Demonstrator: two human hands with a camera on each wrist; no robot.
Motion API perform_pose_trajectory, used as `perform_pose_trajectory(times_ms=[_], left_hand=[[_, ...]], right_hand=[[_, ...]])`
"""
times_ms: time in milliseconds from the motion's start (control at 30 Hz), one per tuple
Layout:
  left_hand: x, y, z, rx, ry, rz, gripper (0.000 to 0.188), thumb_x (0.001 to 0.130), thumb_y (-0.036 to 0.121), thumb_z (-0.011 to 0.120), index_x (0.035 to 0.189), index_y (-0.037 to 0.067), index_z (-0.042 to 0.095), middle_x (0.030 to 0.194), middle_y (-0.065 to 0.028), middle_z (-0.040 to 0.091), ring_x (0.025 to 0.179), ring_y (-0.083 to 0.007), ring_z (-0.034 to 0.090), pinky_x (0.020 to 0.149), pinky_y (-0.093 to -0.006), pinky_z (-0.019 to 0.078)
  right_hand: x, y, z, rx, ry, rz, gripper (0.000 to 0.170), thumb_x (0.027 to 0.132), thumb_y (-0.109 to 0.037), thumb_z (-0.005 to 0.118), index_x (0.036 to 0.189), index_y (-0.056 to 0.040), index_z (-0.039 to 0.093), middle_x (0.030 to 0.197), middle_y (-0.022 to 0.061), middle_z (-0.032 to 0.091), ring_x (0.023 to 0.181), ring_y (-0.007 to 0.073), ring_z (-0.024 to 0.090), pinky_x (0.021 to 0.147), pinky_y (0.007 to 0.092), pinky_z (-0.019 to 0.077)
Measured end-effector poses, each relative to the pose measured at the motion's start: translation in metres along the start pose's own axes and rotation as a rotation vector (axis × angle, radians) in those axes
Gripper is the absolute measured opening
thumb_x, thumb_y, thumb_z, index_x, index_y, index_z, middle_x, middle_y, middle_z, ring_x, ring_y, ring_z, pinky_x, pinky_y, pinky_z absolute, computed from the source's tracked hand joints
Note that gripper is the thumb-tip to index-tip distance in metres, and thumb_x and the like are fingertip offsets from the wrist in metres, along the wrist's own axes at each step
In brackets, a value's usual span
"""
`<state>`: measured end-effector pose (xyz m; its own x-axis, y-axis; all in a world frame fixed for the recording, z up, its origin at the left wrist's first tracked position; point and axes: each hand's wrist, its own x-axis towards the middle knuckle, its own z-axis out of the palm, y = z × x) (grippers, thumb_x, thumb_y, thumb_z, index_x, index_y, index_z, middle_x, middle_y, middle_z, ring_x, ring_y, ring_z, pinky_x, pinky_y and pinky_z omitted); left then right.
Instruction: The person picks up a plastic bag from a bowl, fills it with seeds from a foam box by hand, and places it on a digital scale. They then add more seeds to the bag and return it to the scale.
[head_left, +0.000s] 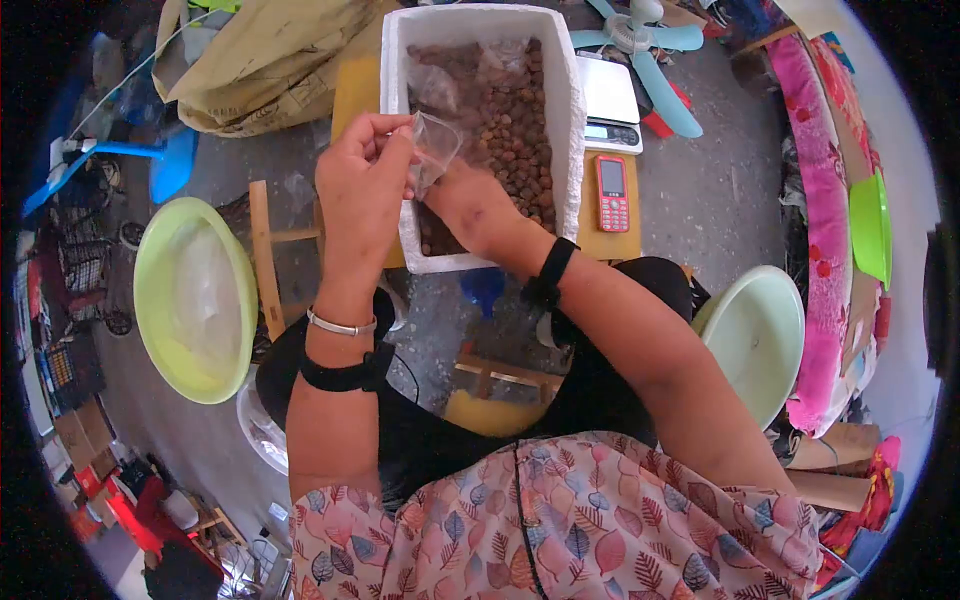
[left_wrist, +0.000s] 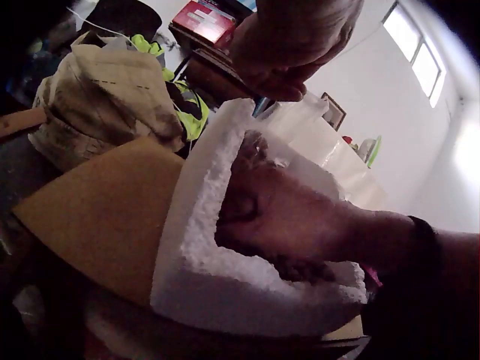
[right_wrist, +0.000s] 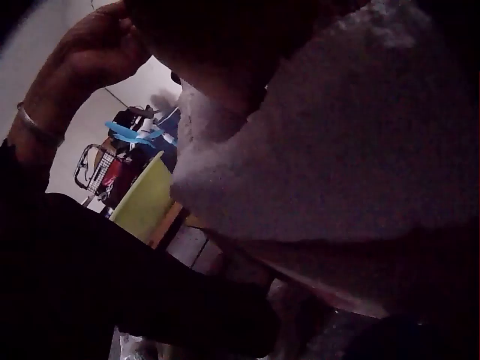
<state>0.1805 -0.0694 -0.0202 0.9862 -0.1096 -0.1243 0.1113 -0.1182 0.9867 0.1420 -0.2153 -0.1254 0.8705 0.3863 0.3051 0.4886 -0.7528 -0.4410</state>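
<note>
My left hand (head_left: 362, 175) is raised over the near left rim of a white foam box (head_left: 572, 120). Its thumb and fingers pinch a small clear plastic bag (head_left: 437, 148). Down inside the box is my right hand (head_left: 468, 208), blurred and partly behind the bag; the left wrist view shows this right hand (left_wrist: 277, 214) below the rim, its fingertips hidden. I cannot tell whether it holds anything. Many round brown nut-like pieces (head_left: 515, 140) fill the box. Filled clear bags (head_left: 503, 62) lie on them toward the far end.
Right of the box are a white scale (head_left: 608, 95) and a red phone (head_left: 612, 192) on the yellowish board (head_left: 625, 240). A green basin (head_left: 150, 300) stands at left, a pale basin (head_left: 775, 340) at right. Fan blades (head_left: 665, 95) lie beyond the scale.
</note>
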Motion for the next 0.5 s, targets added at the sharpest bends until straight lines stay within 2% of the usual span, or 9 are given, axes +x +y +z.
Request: perform_pose_trajectory(times_ms=[33,233,333,467,500], left_hand=[[-0.001,0.0,0.001,0.005,0.0,0.0,0.02,0.098,0.016,0.064,0.109,0.001,0.07,0.08,-0.0037,0.069,0.06,-0.0052,0.055,0.053,-0.0219,0.0462],[0.002,-0.001,0.001,0.017,0.001,-0.008,0.019,0.097,0.016,0.064,0.109,0.002,0.07,0.081,-0.0039,0.069,0.06,-0.0052,0.056,0.053,-0.0218,0.047],[0.001,-0.002,0.003,0.029,0.0,-0.018,0.019,0.097,0.016,0.064,0.11,0.003,0.07,0.08,-0.0033,0.069,0.06,-0.0051,0.056,0.053,-0.0219,0.0476],[0.003,-0.007,0.006,0.108,-0.029,0.006,0.019,0.098,0.016,0.064,0.111,0.004,0.071,0.08,-0.002,0.068,0.061,-0.005,0.056,0.053,-0.0225,0.0484],[0.003,-0.009,0.006,0.109,-0.029,0.0,0.019,0.098,0.016,0.064,0.11,0.004,0.071,0.079,-0.0017,0.068,0.061,-0.005,0.056,0.053,-0.0226,0.0486]], right_hand=[[-0.001,0.001,0.0,-0.051,-0.045,0.013,0.027,0.086,-0.013,0.054,0.108,-0.0022,0.067,0.119,0.0193,0.06,0.105,0.0377,0.06,0.085,0.0463,0.0535],[-0.007,0.02,-0.013,0.094,-0.041,0.195,0.017,0.082,-0.008,0.06,0.097,-0.003,0.064,0.099,0.0202,0.065,0.092,0.0408,0.064,0.08,0.0484,0.0531],[-0.007,0.027,-0.041,0.229,0.096,0.384,0.016,0.079,-0.005,0.064,0.095,-0.004,0.063,0.093,0.02,0.066,0.086,0.0417,0.064,0.078,0.049,0.053],[0.008,0.004,-0.095,0.361,0.472,0.381,0.019,0.081,-0.006,0.067,0.099,-0.0036,0.063,0.094,0.0178,0.063,0.085,0.0406,0.064,0.077,0.0475,0.0537],[0.011,-0.004,-0.103,0.369,0.492,0.338,0.019,0.082,-0.006,0.068,0.1,-0.0037,0.063,0.095,0.0173,0.063,0.085,0.0403,0.064,0.078,0.0467,0.0538]])
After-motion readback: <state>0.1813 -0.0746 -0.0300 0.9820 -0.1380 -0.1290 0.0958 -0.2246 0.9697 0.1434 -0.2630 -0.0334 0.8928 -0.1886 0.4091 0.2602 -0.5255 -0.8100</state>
